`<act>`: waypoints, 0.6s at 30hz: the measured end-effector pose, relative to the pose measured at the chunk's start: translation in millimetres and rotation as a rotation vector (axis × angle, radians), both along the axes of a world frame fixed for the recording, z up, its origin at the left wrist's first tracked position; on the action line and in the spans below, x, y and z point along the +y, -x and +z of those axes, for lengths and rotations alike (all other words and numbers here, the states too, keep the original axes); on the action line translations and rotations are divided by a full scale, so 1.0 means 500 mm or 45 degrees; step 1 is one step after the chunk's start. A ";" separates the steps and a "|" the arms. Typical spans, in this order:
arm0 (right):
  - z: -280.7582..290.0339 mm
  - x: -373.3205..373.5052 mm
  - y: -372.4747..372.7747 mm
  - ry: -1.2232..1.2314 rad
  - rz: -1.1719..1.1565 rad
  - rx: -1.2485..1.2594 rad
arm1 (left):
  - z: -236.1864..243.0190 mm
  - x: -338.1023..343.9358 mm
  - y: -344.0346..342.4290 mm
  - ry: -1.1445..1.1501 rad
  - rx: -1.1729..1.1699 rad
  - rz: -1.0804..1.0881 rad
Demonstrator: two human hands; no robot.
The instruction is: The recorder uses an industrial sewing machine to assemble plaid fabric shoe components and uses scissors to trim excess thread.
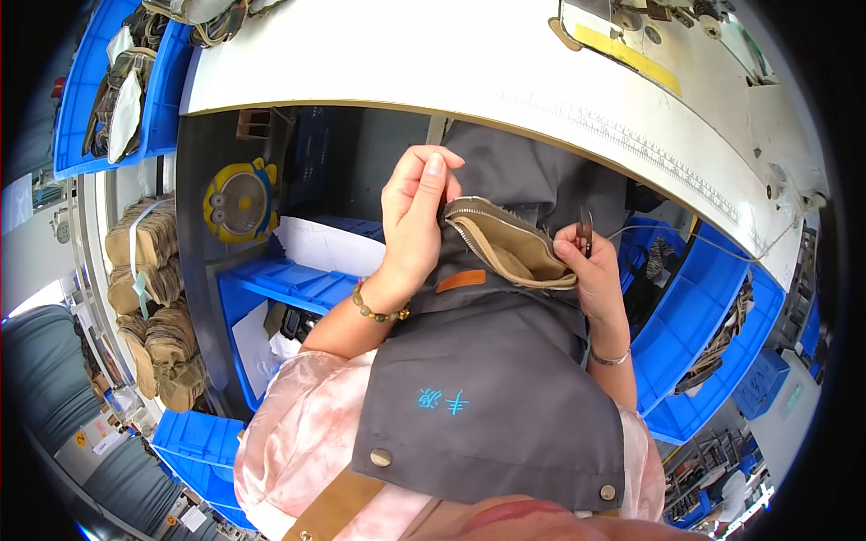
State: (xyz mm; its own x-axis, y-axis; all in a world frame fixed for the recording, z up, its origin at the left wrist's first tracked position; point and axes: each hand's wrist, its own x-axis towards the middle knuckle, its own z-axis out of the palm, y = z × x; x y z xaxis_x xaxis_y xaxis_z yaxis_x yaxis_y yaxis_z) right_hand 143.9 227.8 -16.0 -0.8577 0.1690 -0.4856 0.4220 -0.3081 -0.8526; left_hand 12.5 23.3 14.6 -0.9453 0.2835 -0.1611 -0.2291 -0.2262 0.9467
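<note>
A small olive-tan zippered pouch (514,243) hangs in front of my dark grey apron (487,361), its mouth gaping and its tan lining showing. Metal zipper teeth run along the upper edge. My right hand (594,275) pinches the pouch's right end and also holds dark thread snips (585,233), with the tips upward. At the pouch's left end is my left hand (417,212), raised, with thumb and fingers closed together. Its lower fingers are against the pouch's corner; whether a thread or anything else sits in the pinch is too small to tell.
A white worktable (361,63) with a ruler strip curves across the far side, with machine parts at its right. Blue bins stand left (298,284) and right (677,334). Tied bundles of tan pieces (144,239) hang at left, near a yellow-and-blue fan (242,203).
</note>
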 end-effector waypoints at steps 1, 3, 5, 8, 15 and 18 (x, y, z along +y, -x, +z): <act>-0.002 -0.002 -0.001 0.026 -0.009 -0.010 | 0.002 -0.001 -0.001 0.000 0.001 0.001; -0.007 -0.005 -0.002 0.053 -0.018 -0.017 | 0.007 -0.003 0.000 0.066 0.016 0.006; -0.010 -0.007 -0.002 0.089 -0.034 -0.014 | 0.013 -0.006 0.000 0.079 0.013 0.000; -0.014 -0.007 -0.003 0.128 -0.057 0.013 | 0.019 -0.006 -0.002 0.037 0.008 0.001; -0.025 -0.009 -0.005 0.220 -0.108 0.009 | 0.020 -0.010 -0.005 -0.066 0.028 -0.025; -0.031 -0.008 -0.007 0.229 -0.106 0.023 | 0.023 -0.016 -0.009 -0.051 0.005 -0.062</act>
